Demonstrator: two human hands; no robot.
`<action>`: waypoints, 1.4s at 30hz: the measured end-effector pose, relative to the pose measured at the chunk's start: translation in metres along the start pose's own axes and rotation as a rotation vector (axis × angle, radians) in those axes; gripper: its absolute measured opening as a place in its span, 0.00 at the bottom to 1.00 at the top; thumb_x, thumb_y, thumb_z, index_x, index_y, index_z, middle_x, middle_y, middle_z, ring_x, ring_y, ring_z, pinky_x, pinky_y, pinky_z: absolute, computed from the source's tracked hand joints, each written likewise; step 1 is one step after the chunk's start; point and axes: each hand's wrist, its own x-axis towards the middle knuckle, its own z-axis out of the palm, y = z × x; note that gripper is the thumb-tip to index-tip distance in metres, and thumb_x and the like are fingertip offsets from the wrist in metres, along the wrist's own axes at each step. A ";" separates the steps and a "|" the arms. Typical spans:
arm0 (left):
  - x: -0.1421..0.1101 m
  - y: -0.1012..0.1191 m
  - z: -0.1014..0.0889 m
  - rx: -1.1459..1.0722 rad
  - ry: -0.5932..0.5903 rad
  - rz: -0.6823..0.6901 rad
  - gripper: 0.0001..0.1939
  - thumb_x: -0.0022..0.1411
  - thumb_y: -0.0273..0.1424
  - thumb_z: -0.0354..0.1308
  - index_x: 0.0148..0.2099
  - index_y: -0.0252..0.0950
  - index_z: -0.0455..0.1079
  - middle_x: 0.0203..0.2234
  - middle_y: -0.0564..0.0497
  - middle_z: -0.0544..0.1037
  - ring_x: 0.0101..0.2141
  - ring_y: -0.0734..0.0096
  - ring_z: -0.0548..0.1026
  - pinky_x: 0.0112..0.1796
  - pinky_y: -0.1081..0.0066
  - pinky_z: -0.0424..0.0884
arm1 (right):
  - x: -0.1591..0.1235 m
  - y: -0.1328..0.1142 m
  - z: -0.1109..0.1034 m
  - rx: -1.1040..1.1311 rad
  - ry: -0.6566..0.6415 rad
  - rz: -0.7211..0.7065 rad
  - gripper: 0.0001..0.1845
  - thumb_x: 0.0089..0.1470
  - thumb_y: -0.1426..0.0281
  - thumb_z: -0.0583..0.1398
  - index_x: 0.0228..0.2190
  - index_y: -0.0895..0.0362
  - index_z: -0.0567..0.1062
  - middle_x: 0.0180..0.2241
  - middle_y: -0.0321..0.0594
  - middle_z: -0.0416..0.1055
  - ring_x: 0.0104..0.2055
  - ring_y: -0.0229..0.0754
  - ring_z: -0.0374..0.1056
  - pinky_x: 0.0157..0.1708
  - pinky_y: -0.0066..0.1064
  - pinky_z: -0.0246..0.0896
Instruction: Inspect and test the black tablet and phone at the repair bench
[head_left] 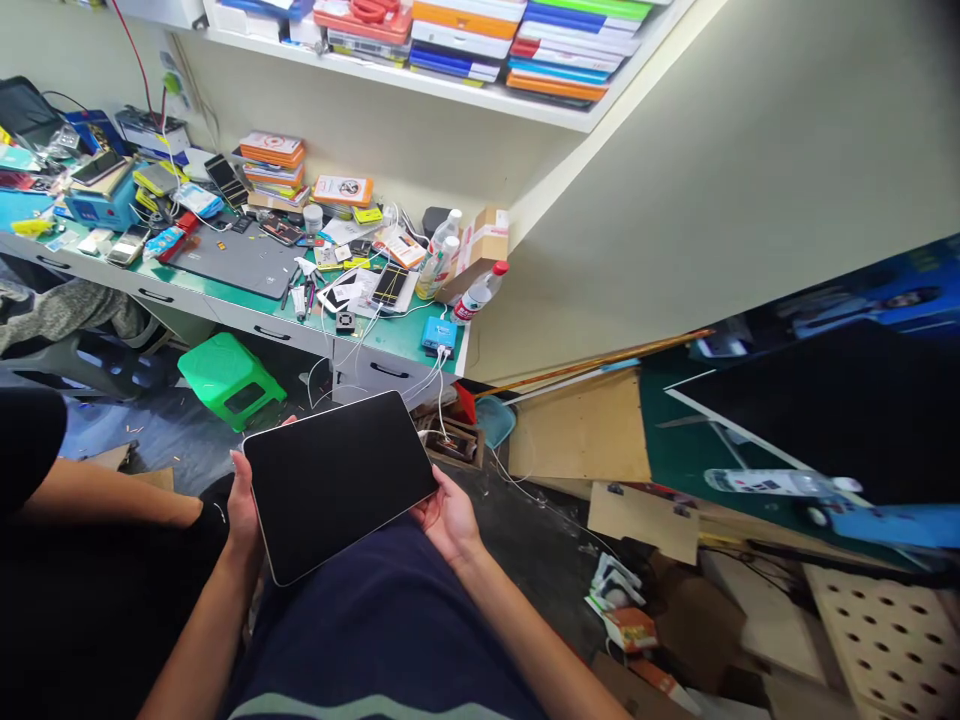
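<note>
A tablet with a dark, blank screen and a thin light frame lies tilted just above my lap. My left hand grips its left edge, the thumb along the rim and the other fingers mostly hidden behind it. At the lower right corner my right hand is closed on the tablet, thumb near the edge and fingers underneath. Both hands hold it in front of my dark blue clothing.
Ahead stands a cluttered workbench with phones, boxes and bottles. A green stool is on the floor. Another person's forearm is close on my left. Cardboard and a perforated board lie to the right.
</note>
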 end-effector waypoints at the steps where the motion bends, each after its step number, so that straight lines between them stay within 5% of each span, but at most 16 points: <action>1: 0.001 0.000 -0.001 -0.010 -0.006 0.001 0.43 0.70 0.60 0.48 0.76 0.42 0.54 0.67 0.40 0.70 0.67 0.41 0.65 0.67 0.43 0.59 | 0.000 0.000 0.000 0.000 -0.001 -0.005 0.15 0.69 0.67 0.54 0.41 0.59 0.80 0.33 0.42 0.84 0.28 0.43 0.80 0.27 0.32 0.78; 42: 0.007 0.007 -0.006 -0.002 0.055 0.018 0.39 0.71 0.55 0.52 0.75 0.38 0.59 0.65 0.41 0.72 0.67 0.41 0.66 0.68 0.44 0.58 | -0.004 0.002 0.010 0.040 0.034 -0.064 0.14 0.66 0.69 0.56 0.36 0.58 0.81 0.30 0.39 0.83 0.25 0.41 0.77 0.23 0.30 0.74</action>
